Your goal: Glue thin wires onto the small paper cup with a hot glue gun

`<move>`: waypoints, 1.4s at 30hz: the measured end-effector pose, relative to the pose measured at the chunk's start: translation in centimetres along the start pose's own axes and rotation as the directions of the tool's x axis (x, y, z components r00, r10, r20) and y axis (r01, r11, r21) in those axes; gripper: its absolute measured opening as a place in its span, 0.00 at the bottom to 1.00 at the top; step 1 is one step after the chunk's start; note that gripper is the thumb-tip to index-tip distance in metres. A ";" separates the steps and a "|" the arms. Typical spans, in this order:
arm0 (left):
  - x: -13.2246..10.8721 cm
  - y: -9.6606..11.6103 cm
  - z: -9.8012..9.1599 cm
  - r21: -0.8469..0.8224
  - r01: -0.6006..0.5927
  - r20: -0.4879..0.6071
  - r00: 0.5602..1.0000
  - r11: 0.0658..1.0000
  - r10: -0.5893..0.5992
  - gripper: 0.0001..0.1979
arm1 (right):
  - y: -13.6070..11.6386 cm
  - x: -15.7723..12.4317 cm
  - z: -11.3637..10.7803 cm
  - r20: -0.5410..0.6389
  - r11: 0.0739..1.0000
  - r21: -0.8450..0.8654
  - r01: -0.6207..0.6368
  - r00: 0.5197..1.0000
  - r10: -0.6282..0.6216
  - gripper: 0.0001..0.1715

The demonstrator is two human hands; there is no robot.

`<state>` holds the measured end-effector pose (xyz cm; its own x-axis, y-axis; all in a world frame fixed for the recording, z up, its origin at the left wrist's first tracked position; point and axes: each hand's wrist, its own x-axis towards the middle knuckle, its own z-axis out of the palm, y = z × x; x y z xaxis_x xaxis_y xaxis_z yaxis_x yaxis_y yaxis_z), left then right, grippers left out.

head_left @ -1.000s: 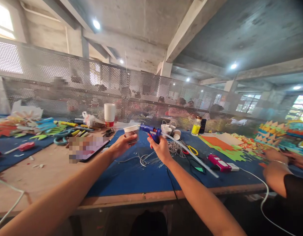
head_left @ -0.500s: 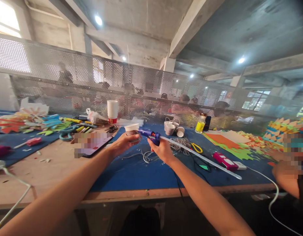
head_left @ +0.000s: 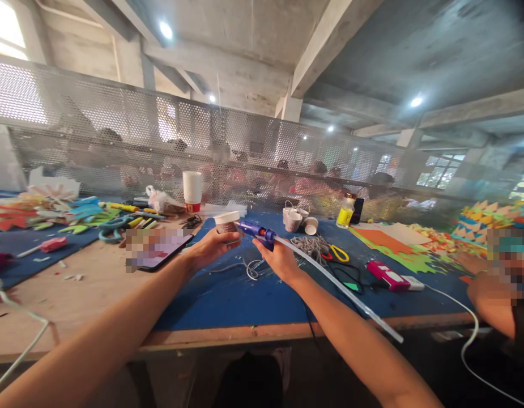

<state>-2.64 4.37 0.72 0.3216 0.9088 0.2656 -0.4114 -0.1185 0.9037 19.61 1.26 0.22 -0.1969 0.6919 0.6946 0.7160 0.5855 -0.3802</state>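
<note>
My left hand (head_left: pixel 214 247) is closed around a small paper cup (head_left: pixel 226 221), held above the blue mat (head_left: pixel 194 309). In my right hand (head_left: pixel 280 258) is a blue hot glue gun (head_left: pixel 257 229), its fingers wrapped round the handle. The gun's nozzle points left, at the side of the cup; whether they touch I cannot tell. A long clear glue stick (head_left: pixel 342 286) sticks out of the gun's back end, slanting down to the right. Loose pale string (head_left: pixel 251 267) lies on the mat beneath my hands.
Small paper cups (head_left: pixel 293 221), a grey string bundle (head_left: pixel 308 245) and yellow-handled scissors (head_left: pixel 340 253) lie beyond my right hand. A phone (head_left: pixel 166 252) and stacked cups (head_left: pixel 192 190) are left. A magenta device (head_left: pixel 387 276) lies right, near another person's arm (head_left: pixel 491 300).
The glue stick's free end has swung down and slightly left as the glue gun tilted. Both hands keep their hold, and the cup stays nearly in place.
</note>
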 end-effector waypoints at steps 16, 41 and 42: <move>-0.2 0.0 0.1 0.027 -0.014 0.029 1.000 1.000 0.013 0.17 | 0.0 -0.1 0.2 -0.043 0.983 -0.161 0.085 0.995 -0.093 0.22; -0.5 0.4 0.6 0.031 0.012 -0.009 1.000 0.999 -0.012 0.18 | -0.4 -0.3 -0.1 -0.026 0.970 -0.214 0.114 0.992 -0.123 0.25; -0.4 0.4 0.6 0.032 0.011 -0.009 1.000 0.999 -0.011 0.18 | -0.5 -0.3 -0.1 -0.024 0.969 -0.218 0.112 0.992 -0.120 0.25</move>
<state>-2.47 3.70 1.14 0.3180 0.9138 0.2526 -0.3802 -0.1211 0.9169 19.43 0.71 0.28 -0.2652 0.6059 0.7500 0.8181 0.5531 -0.1575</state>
